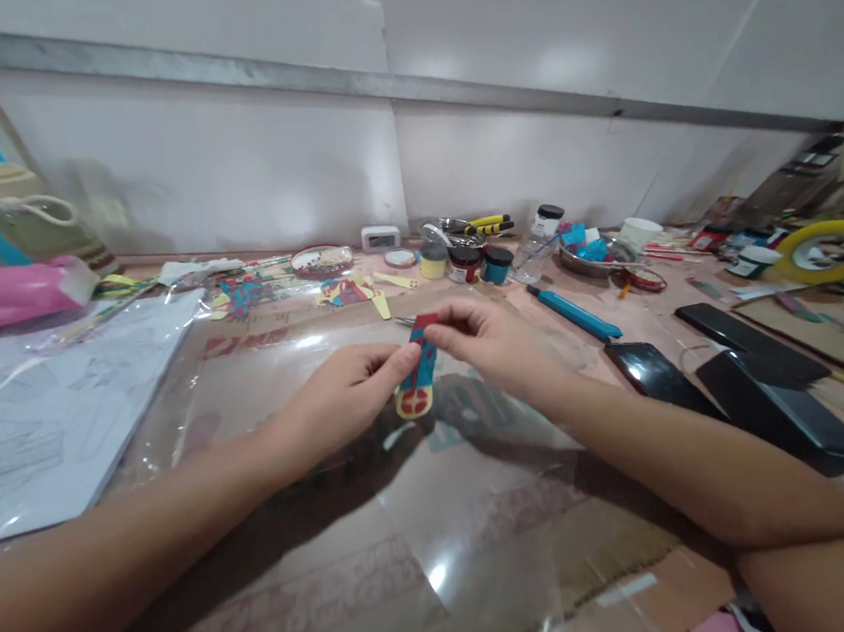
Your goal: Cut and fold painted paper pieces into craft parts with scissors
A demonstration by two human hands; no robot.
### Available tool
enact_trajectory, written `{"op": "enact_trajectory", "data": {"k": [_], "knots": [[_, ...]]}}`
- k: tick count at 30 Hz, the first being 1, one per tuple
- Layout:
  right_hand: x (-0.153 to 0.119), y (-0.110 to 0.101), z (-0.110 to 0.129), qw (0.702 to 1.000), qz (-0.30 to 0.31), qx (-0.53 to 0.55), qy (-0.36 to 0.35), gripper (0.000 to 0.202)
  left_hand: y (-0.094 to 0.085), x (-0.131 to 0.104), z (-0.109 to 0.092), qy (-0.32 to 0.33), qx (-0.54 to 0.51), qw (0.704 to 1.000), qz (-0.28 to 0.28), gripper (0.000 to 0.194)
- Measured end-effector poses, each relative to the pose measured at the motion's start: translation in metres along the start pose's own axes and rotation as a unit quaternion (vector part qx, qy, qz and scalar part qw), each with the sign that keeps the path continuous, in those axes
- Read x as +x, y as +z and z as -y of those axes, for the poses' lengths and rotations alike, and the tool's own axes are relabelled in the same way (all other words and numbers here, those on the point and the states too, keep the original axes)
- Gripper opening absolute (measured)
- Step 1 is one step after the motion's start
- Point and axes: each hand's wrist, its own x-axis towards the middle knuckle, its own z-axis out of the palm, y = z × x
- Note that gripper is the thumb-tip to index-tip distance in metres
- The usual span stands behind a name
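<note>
Between my two hands, above the middle of the work surface, is a small flat painted piece [414, 377] in blue, red and yellow. Its rounded yellow lower end carries a red design. My left hand [369, 387] pinches its left edge between thumb and fingers. At its red upper end, my right hand [473, 336] grips with thumb and forefinger. A thin metallic tip [402, 321] juts out left of the piece's top; its other end is hidden. Similar painted pieces [348, 292] lie behind my hands, a yellow strip [380, 305] among them.
Clear plastic sheet [324, 527] covers cardboard under my hands. Paint jars [496, 265] stand at the back. A blue cutter [577, 313], a phone [659, 377] and black boxes [786, 408] lie right, near yellow tape [833, 251]. Drawings [63, 424] lie under plastic at left.
</note>
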Motion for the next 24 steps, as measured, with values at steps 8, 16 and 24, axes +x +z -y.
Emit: {"op": "enact_trajectory", "data": {"k": [8,16,24], "knots": [[0.010,-0.046,0.030,0.993,0.086,0.050,0.059,0.025,-0.006,0.012,0.029,-0.034,0.189,0.979,0.066,0.050],[0.015,-0.020,-0.003,0.980,0.075,0.148,0.113,0.031,0.011,0.006,0.025,0.019,0.184,0.981,0.060,0.036],[0.010,-0.015,-0.010,0.984,0.090,0.112,0.106,0.030,-0.008,0.019,0.030,-0.082,0.115,0.986,0.091,0.033]]}}
